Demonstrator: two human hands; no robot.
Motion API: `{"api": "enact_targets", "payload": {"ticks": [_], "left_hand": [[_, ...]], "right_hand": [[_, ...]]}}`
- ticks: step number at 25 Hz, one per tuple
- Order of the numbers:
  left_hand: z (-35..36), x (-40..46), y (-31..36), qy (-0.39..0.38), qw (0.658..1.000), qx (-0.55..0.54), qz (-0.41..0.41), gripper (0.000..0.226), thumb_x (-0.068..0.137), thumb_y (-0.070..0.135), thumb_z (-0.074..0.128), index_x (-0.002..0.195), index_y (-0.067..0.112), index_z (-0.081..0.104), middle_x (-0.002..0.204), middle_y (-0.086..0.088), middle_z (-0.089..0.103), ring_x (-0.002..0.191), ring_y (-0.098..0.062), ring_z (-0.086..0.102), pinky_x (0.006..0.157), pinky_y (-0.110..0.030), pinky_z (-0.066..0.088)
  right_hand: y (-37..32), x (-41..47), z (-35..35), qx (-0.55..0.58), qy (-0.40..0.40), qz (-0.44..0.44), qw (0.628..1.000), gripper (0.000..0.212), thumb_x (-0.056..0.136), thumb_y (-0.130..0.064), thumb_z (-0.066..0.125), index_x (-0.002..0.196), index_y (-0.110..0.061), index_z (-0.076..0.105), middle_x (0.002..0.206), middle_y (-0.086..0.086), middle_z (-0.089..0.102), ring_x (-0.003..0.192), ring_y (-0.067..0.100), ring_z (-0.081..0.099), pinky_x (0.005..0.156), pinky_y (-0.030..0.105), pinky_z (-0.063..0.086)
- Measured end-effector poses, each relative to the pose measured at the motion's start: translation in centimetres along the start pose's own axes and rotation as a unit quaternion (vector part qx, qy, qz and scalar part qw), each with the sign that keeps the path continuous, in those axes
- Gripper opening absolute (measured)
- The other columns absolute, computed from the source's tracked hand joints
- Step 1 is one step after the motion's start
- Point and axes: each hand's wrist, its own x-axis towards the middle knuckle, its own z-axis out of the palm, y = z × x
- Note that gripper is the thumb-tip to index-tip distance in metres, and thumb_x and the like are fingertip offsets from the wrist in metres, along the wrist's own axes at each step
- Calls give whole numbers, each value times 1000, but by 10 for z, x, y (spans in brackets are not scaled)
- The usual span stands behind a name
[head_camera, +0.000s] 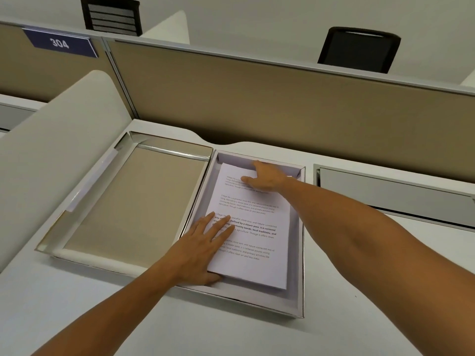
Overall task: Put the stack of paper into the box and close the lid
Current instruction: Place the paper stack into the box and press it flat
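While the left hand (203, 242) lies flat with fingers spread on the lower left part of the stack of paper (253, 227), gripping nothing, the right hand (267, 177) presses loosely curled fingers on the sheets' far end. That printed white stack sits inside the shallow white cardboard box (299, 253), long axis running toward the top of the frame, with narrow gaps along the walls. Its lid (133, 201) lies open, touching the box's left wall, on the smooth white desk (102, 317).

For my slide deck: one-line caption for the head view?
Both hands, left hand and right hand, settle the paper stack inside the open box; lid alongside.
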Motion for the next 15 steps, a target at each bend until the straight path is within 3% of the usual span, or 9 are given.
{"api": "enact_targets", "payload": {"ticks": [7, 15], "left_hand": [[-2, 1, 2, 0, 1000, -11, -6, 115, 69, 82, 50, 155, 29, -5, 166, 1, 8, 152, -30, 3, 120, -48, 9], [-4, 1, 2, -14, 1000, -1, -9, 117, 70, 83, 44, 155, 21, -7, 166, -1, 5, 152, -31, 0, 124, -49, 11]], "right_hand": [[2, 4, 11, 15, 24, 1, 1000, 76, 83, -63, 58, 138, -13, 41, 140, 10, 53, 123, 30, 52, 96, 43, 46], [9, 1, 4, -9, -4, -39, 999, 78, 84, -65, 57, 140, -13, 39, 146, 9, 49, 129, 30, 48, 102, 43, 42]]}}
